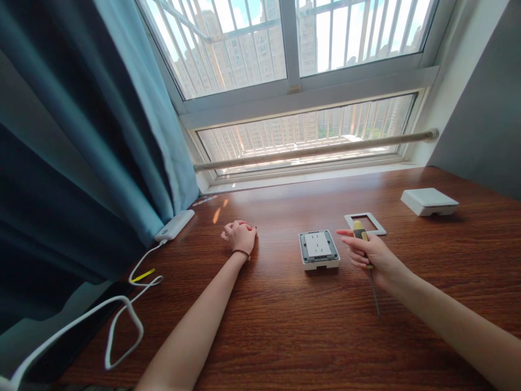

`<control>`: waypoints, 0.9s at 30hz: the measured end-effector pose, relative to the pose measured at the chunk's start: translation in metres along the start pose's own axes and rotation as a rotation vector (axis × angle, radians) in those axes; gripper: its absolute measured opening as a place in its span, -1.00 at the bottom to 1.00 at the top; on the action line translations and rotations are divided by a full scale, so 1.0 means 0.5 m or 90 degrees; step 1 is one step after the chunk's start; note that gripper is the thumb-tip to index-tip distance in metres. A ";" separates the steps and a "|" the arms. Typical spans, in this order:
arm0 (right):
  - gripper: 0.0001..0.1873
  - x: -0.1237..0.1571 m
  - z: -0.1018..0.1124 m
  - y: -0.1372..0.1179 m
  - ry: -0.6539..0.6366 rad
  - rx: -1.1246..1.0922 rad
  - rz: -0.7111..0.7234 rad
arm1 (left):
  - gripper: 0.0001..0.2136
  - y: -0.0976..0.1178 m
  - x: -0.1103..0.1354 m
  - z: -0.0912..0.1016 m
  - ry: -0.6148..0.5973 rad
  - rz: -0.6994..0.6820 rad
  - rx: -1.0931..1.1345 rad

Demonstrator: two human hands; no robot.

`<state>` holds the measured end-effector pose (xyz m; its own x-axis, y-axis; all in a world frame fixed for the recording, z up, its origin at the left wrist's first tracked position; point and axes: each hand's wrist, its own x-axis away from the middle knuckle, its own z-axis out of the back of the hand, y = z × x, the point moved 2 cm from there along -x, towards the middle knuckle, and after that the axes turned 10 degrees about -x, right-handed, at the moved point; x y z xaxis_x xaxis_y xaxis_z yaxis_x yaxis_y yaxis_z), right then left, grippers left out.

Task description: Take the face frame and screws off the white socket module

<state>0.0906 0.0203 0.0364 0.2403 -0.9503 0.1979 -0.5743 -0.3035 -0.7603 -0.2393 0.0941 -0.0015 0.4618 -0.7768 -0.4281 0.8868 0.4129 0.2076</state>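
Note:
My right hand [376, 258] is wrapped round a screwdriver [360, 230] with a yellow and black handle. Its thin shaft points down towards the table, and the index finger reaches out to the left. Just left of that hand lies a wall socket [318, 245], a white face in a grey frame on a white box, with its cover off. Behind the screwdriver is a white cover frame [375, 221], flat on the wood. My left hand [240, 236] rests on the table left of the socket, fingers curled in; a tiny dark bit shows at its edge, too small to name.
A white square box [430, 201] sits at the back right of the wooden table [277, 326]. On the left, a white power strip [175, 225] lies by the blue curtain [163, 136], its white cable [126, 304] looping forward. A window with a rail [317, 150] stands behind.

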 end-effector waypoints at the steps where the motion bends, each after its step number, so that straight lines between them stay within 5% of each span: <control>1: -0.68 0.001 -0.001 -0.001 -0.002 0.000 0.000 | -0.85 0.000 0.000 0.000 0.002 -0.002 -0.003; 15: -0.80 -0.011 0.005 -0.004 0.020 -0.061 -0.034 | -0.87 0.009 0.002 0.022 0.026 -0.038 -0.024; 20: -0.90 -0.030 0.020 0.006 0.060 -0.086 -0.026 | -0.67 0.070 0.053 0.059 0.089 -0.234 0.122; 23: -0.85 -0.043 0.036 0.003 0.085 -0.083 0.033 | -0.55 0.126 0.114 0.073 0.008 -0.388 0.331; 27: -0.60 -0.063 0.066 -0.012 0.095 -0.017 0.104 | -0.31 0.173 0.181 0.070 -0.234 -0.523 0.449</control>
<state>0.1121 0.0546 0.0144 0.0244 -0.9861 0.1643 -0.6170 -0.1441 -0.7736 -0.1204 0.0428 0.0083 -0.3881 -0.8288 -0.4030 0.6805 -0.5526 0.4811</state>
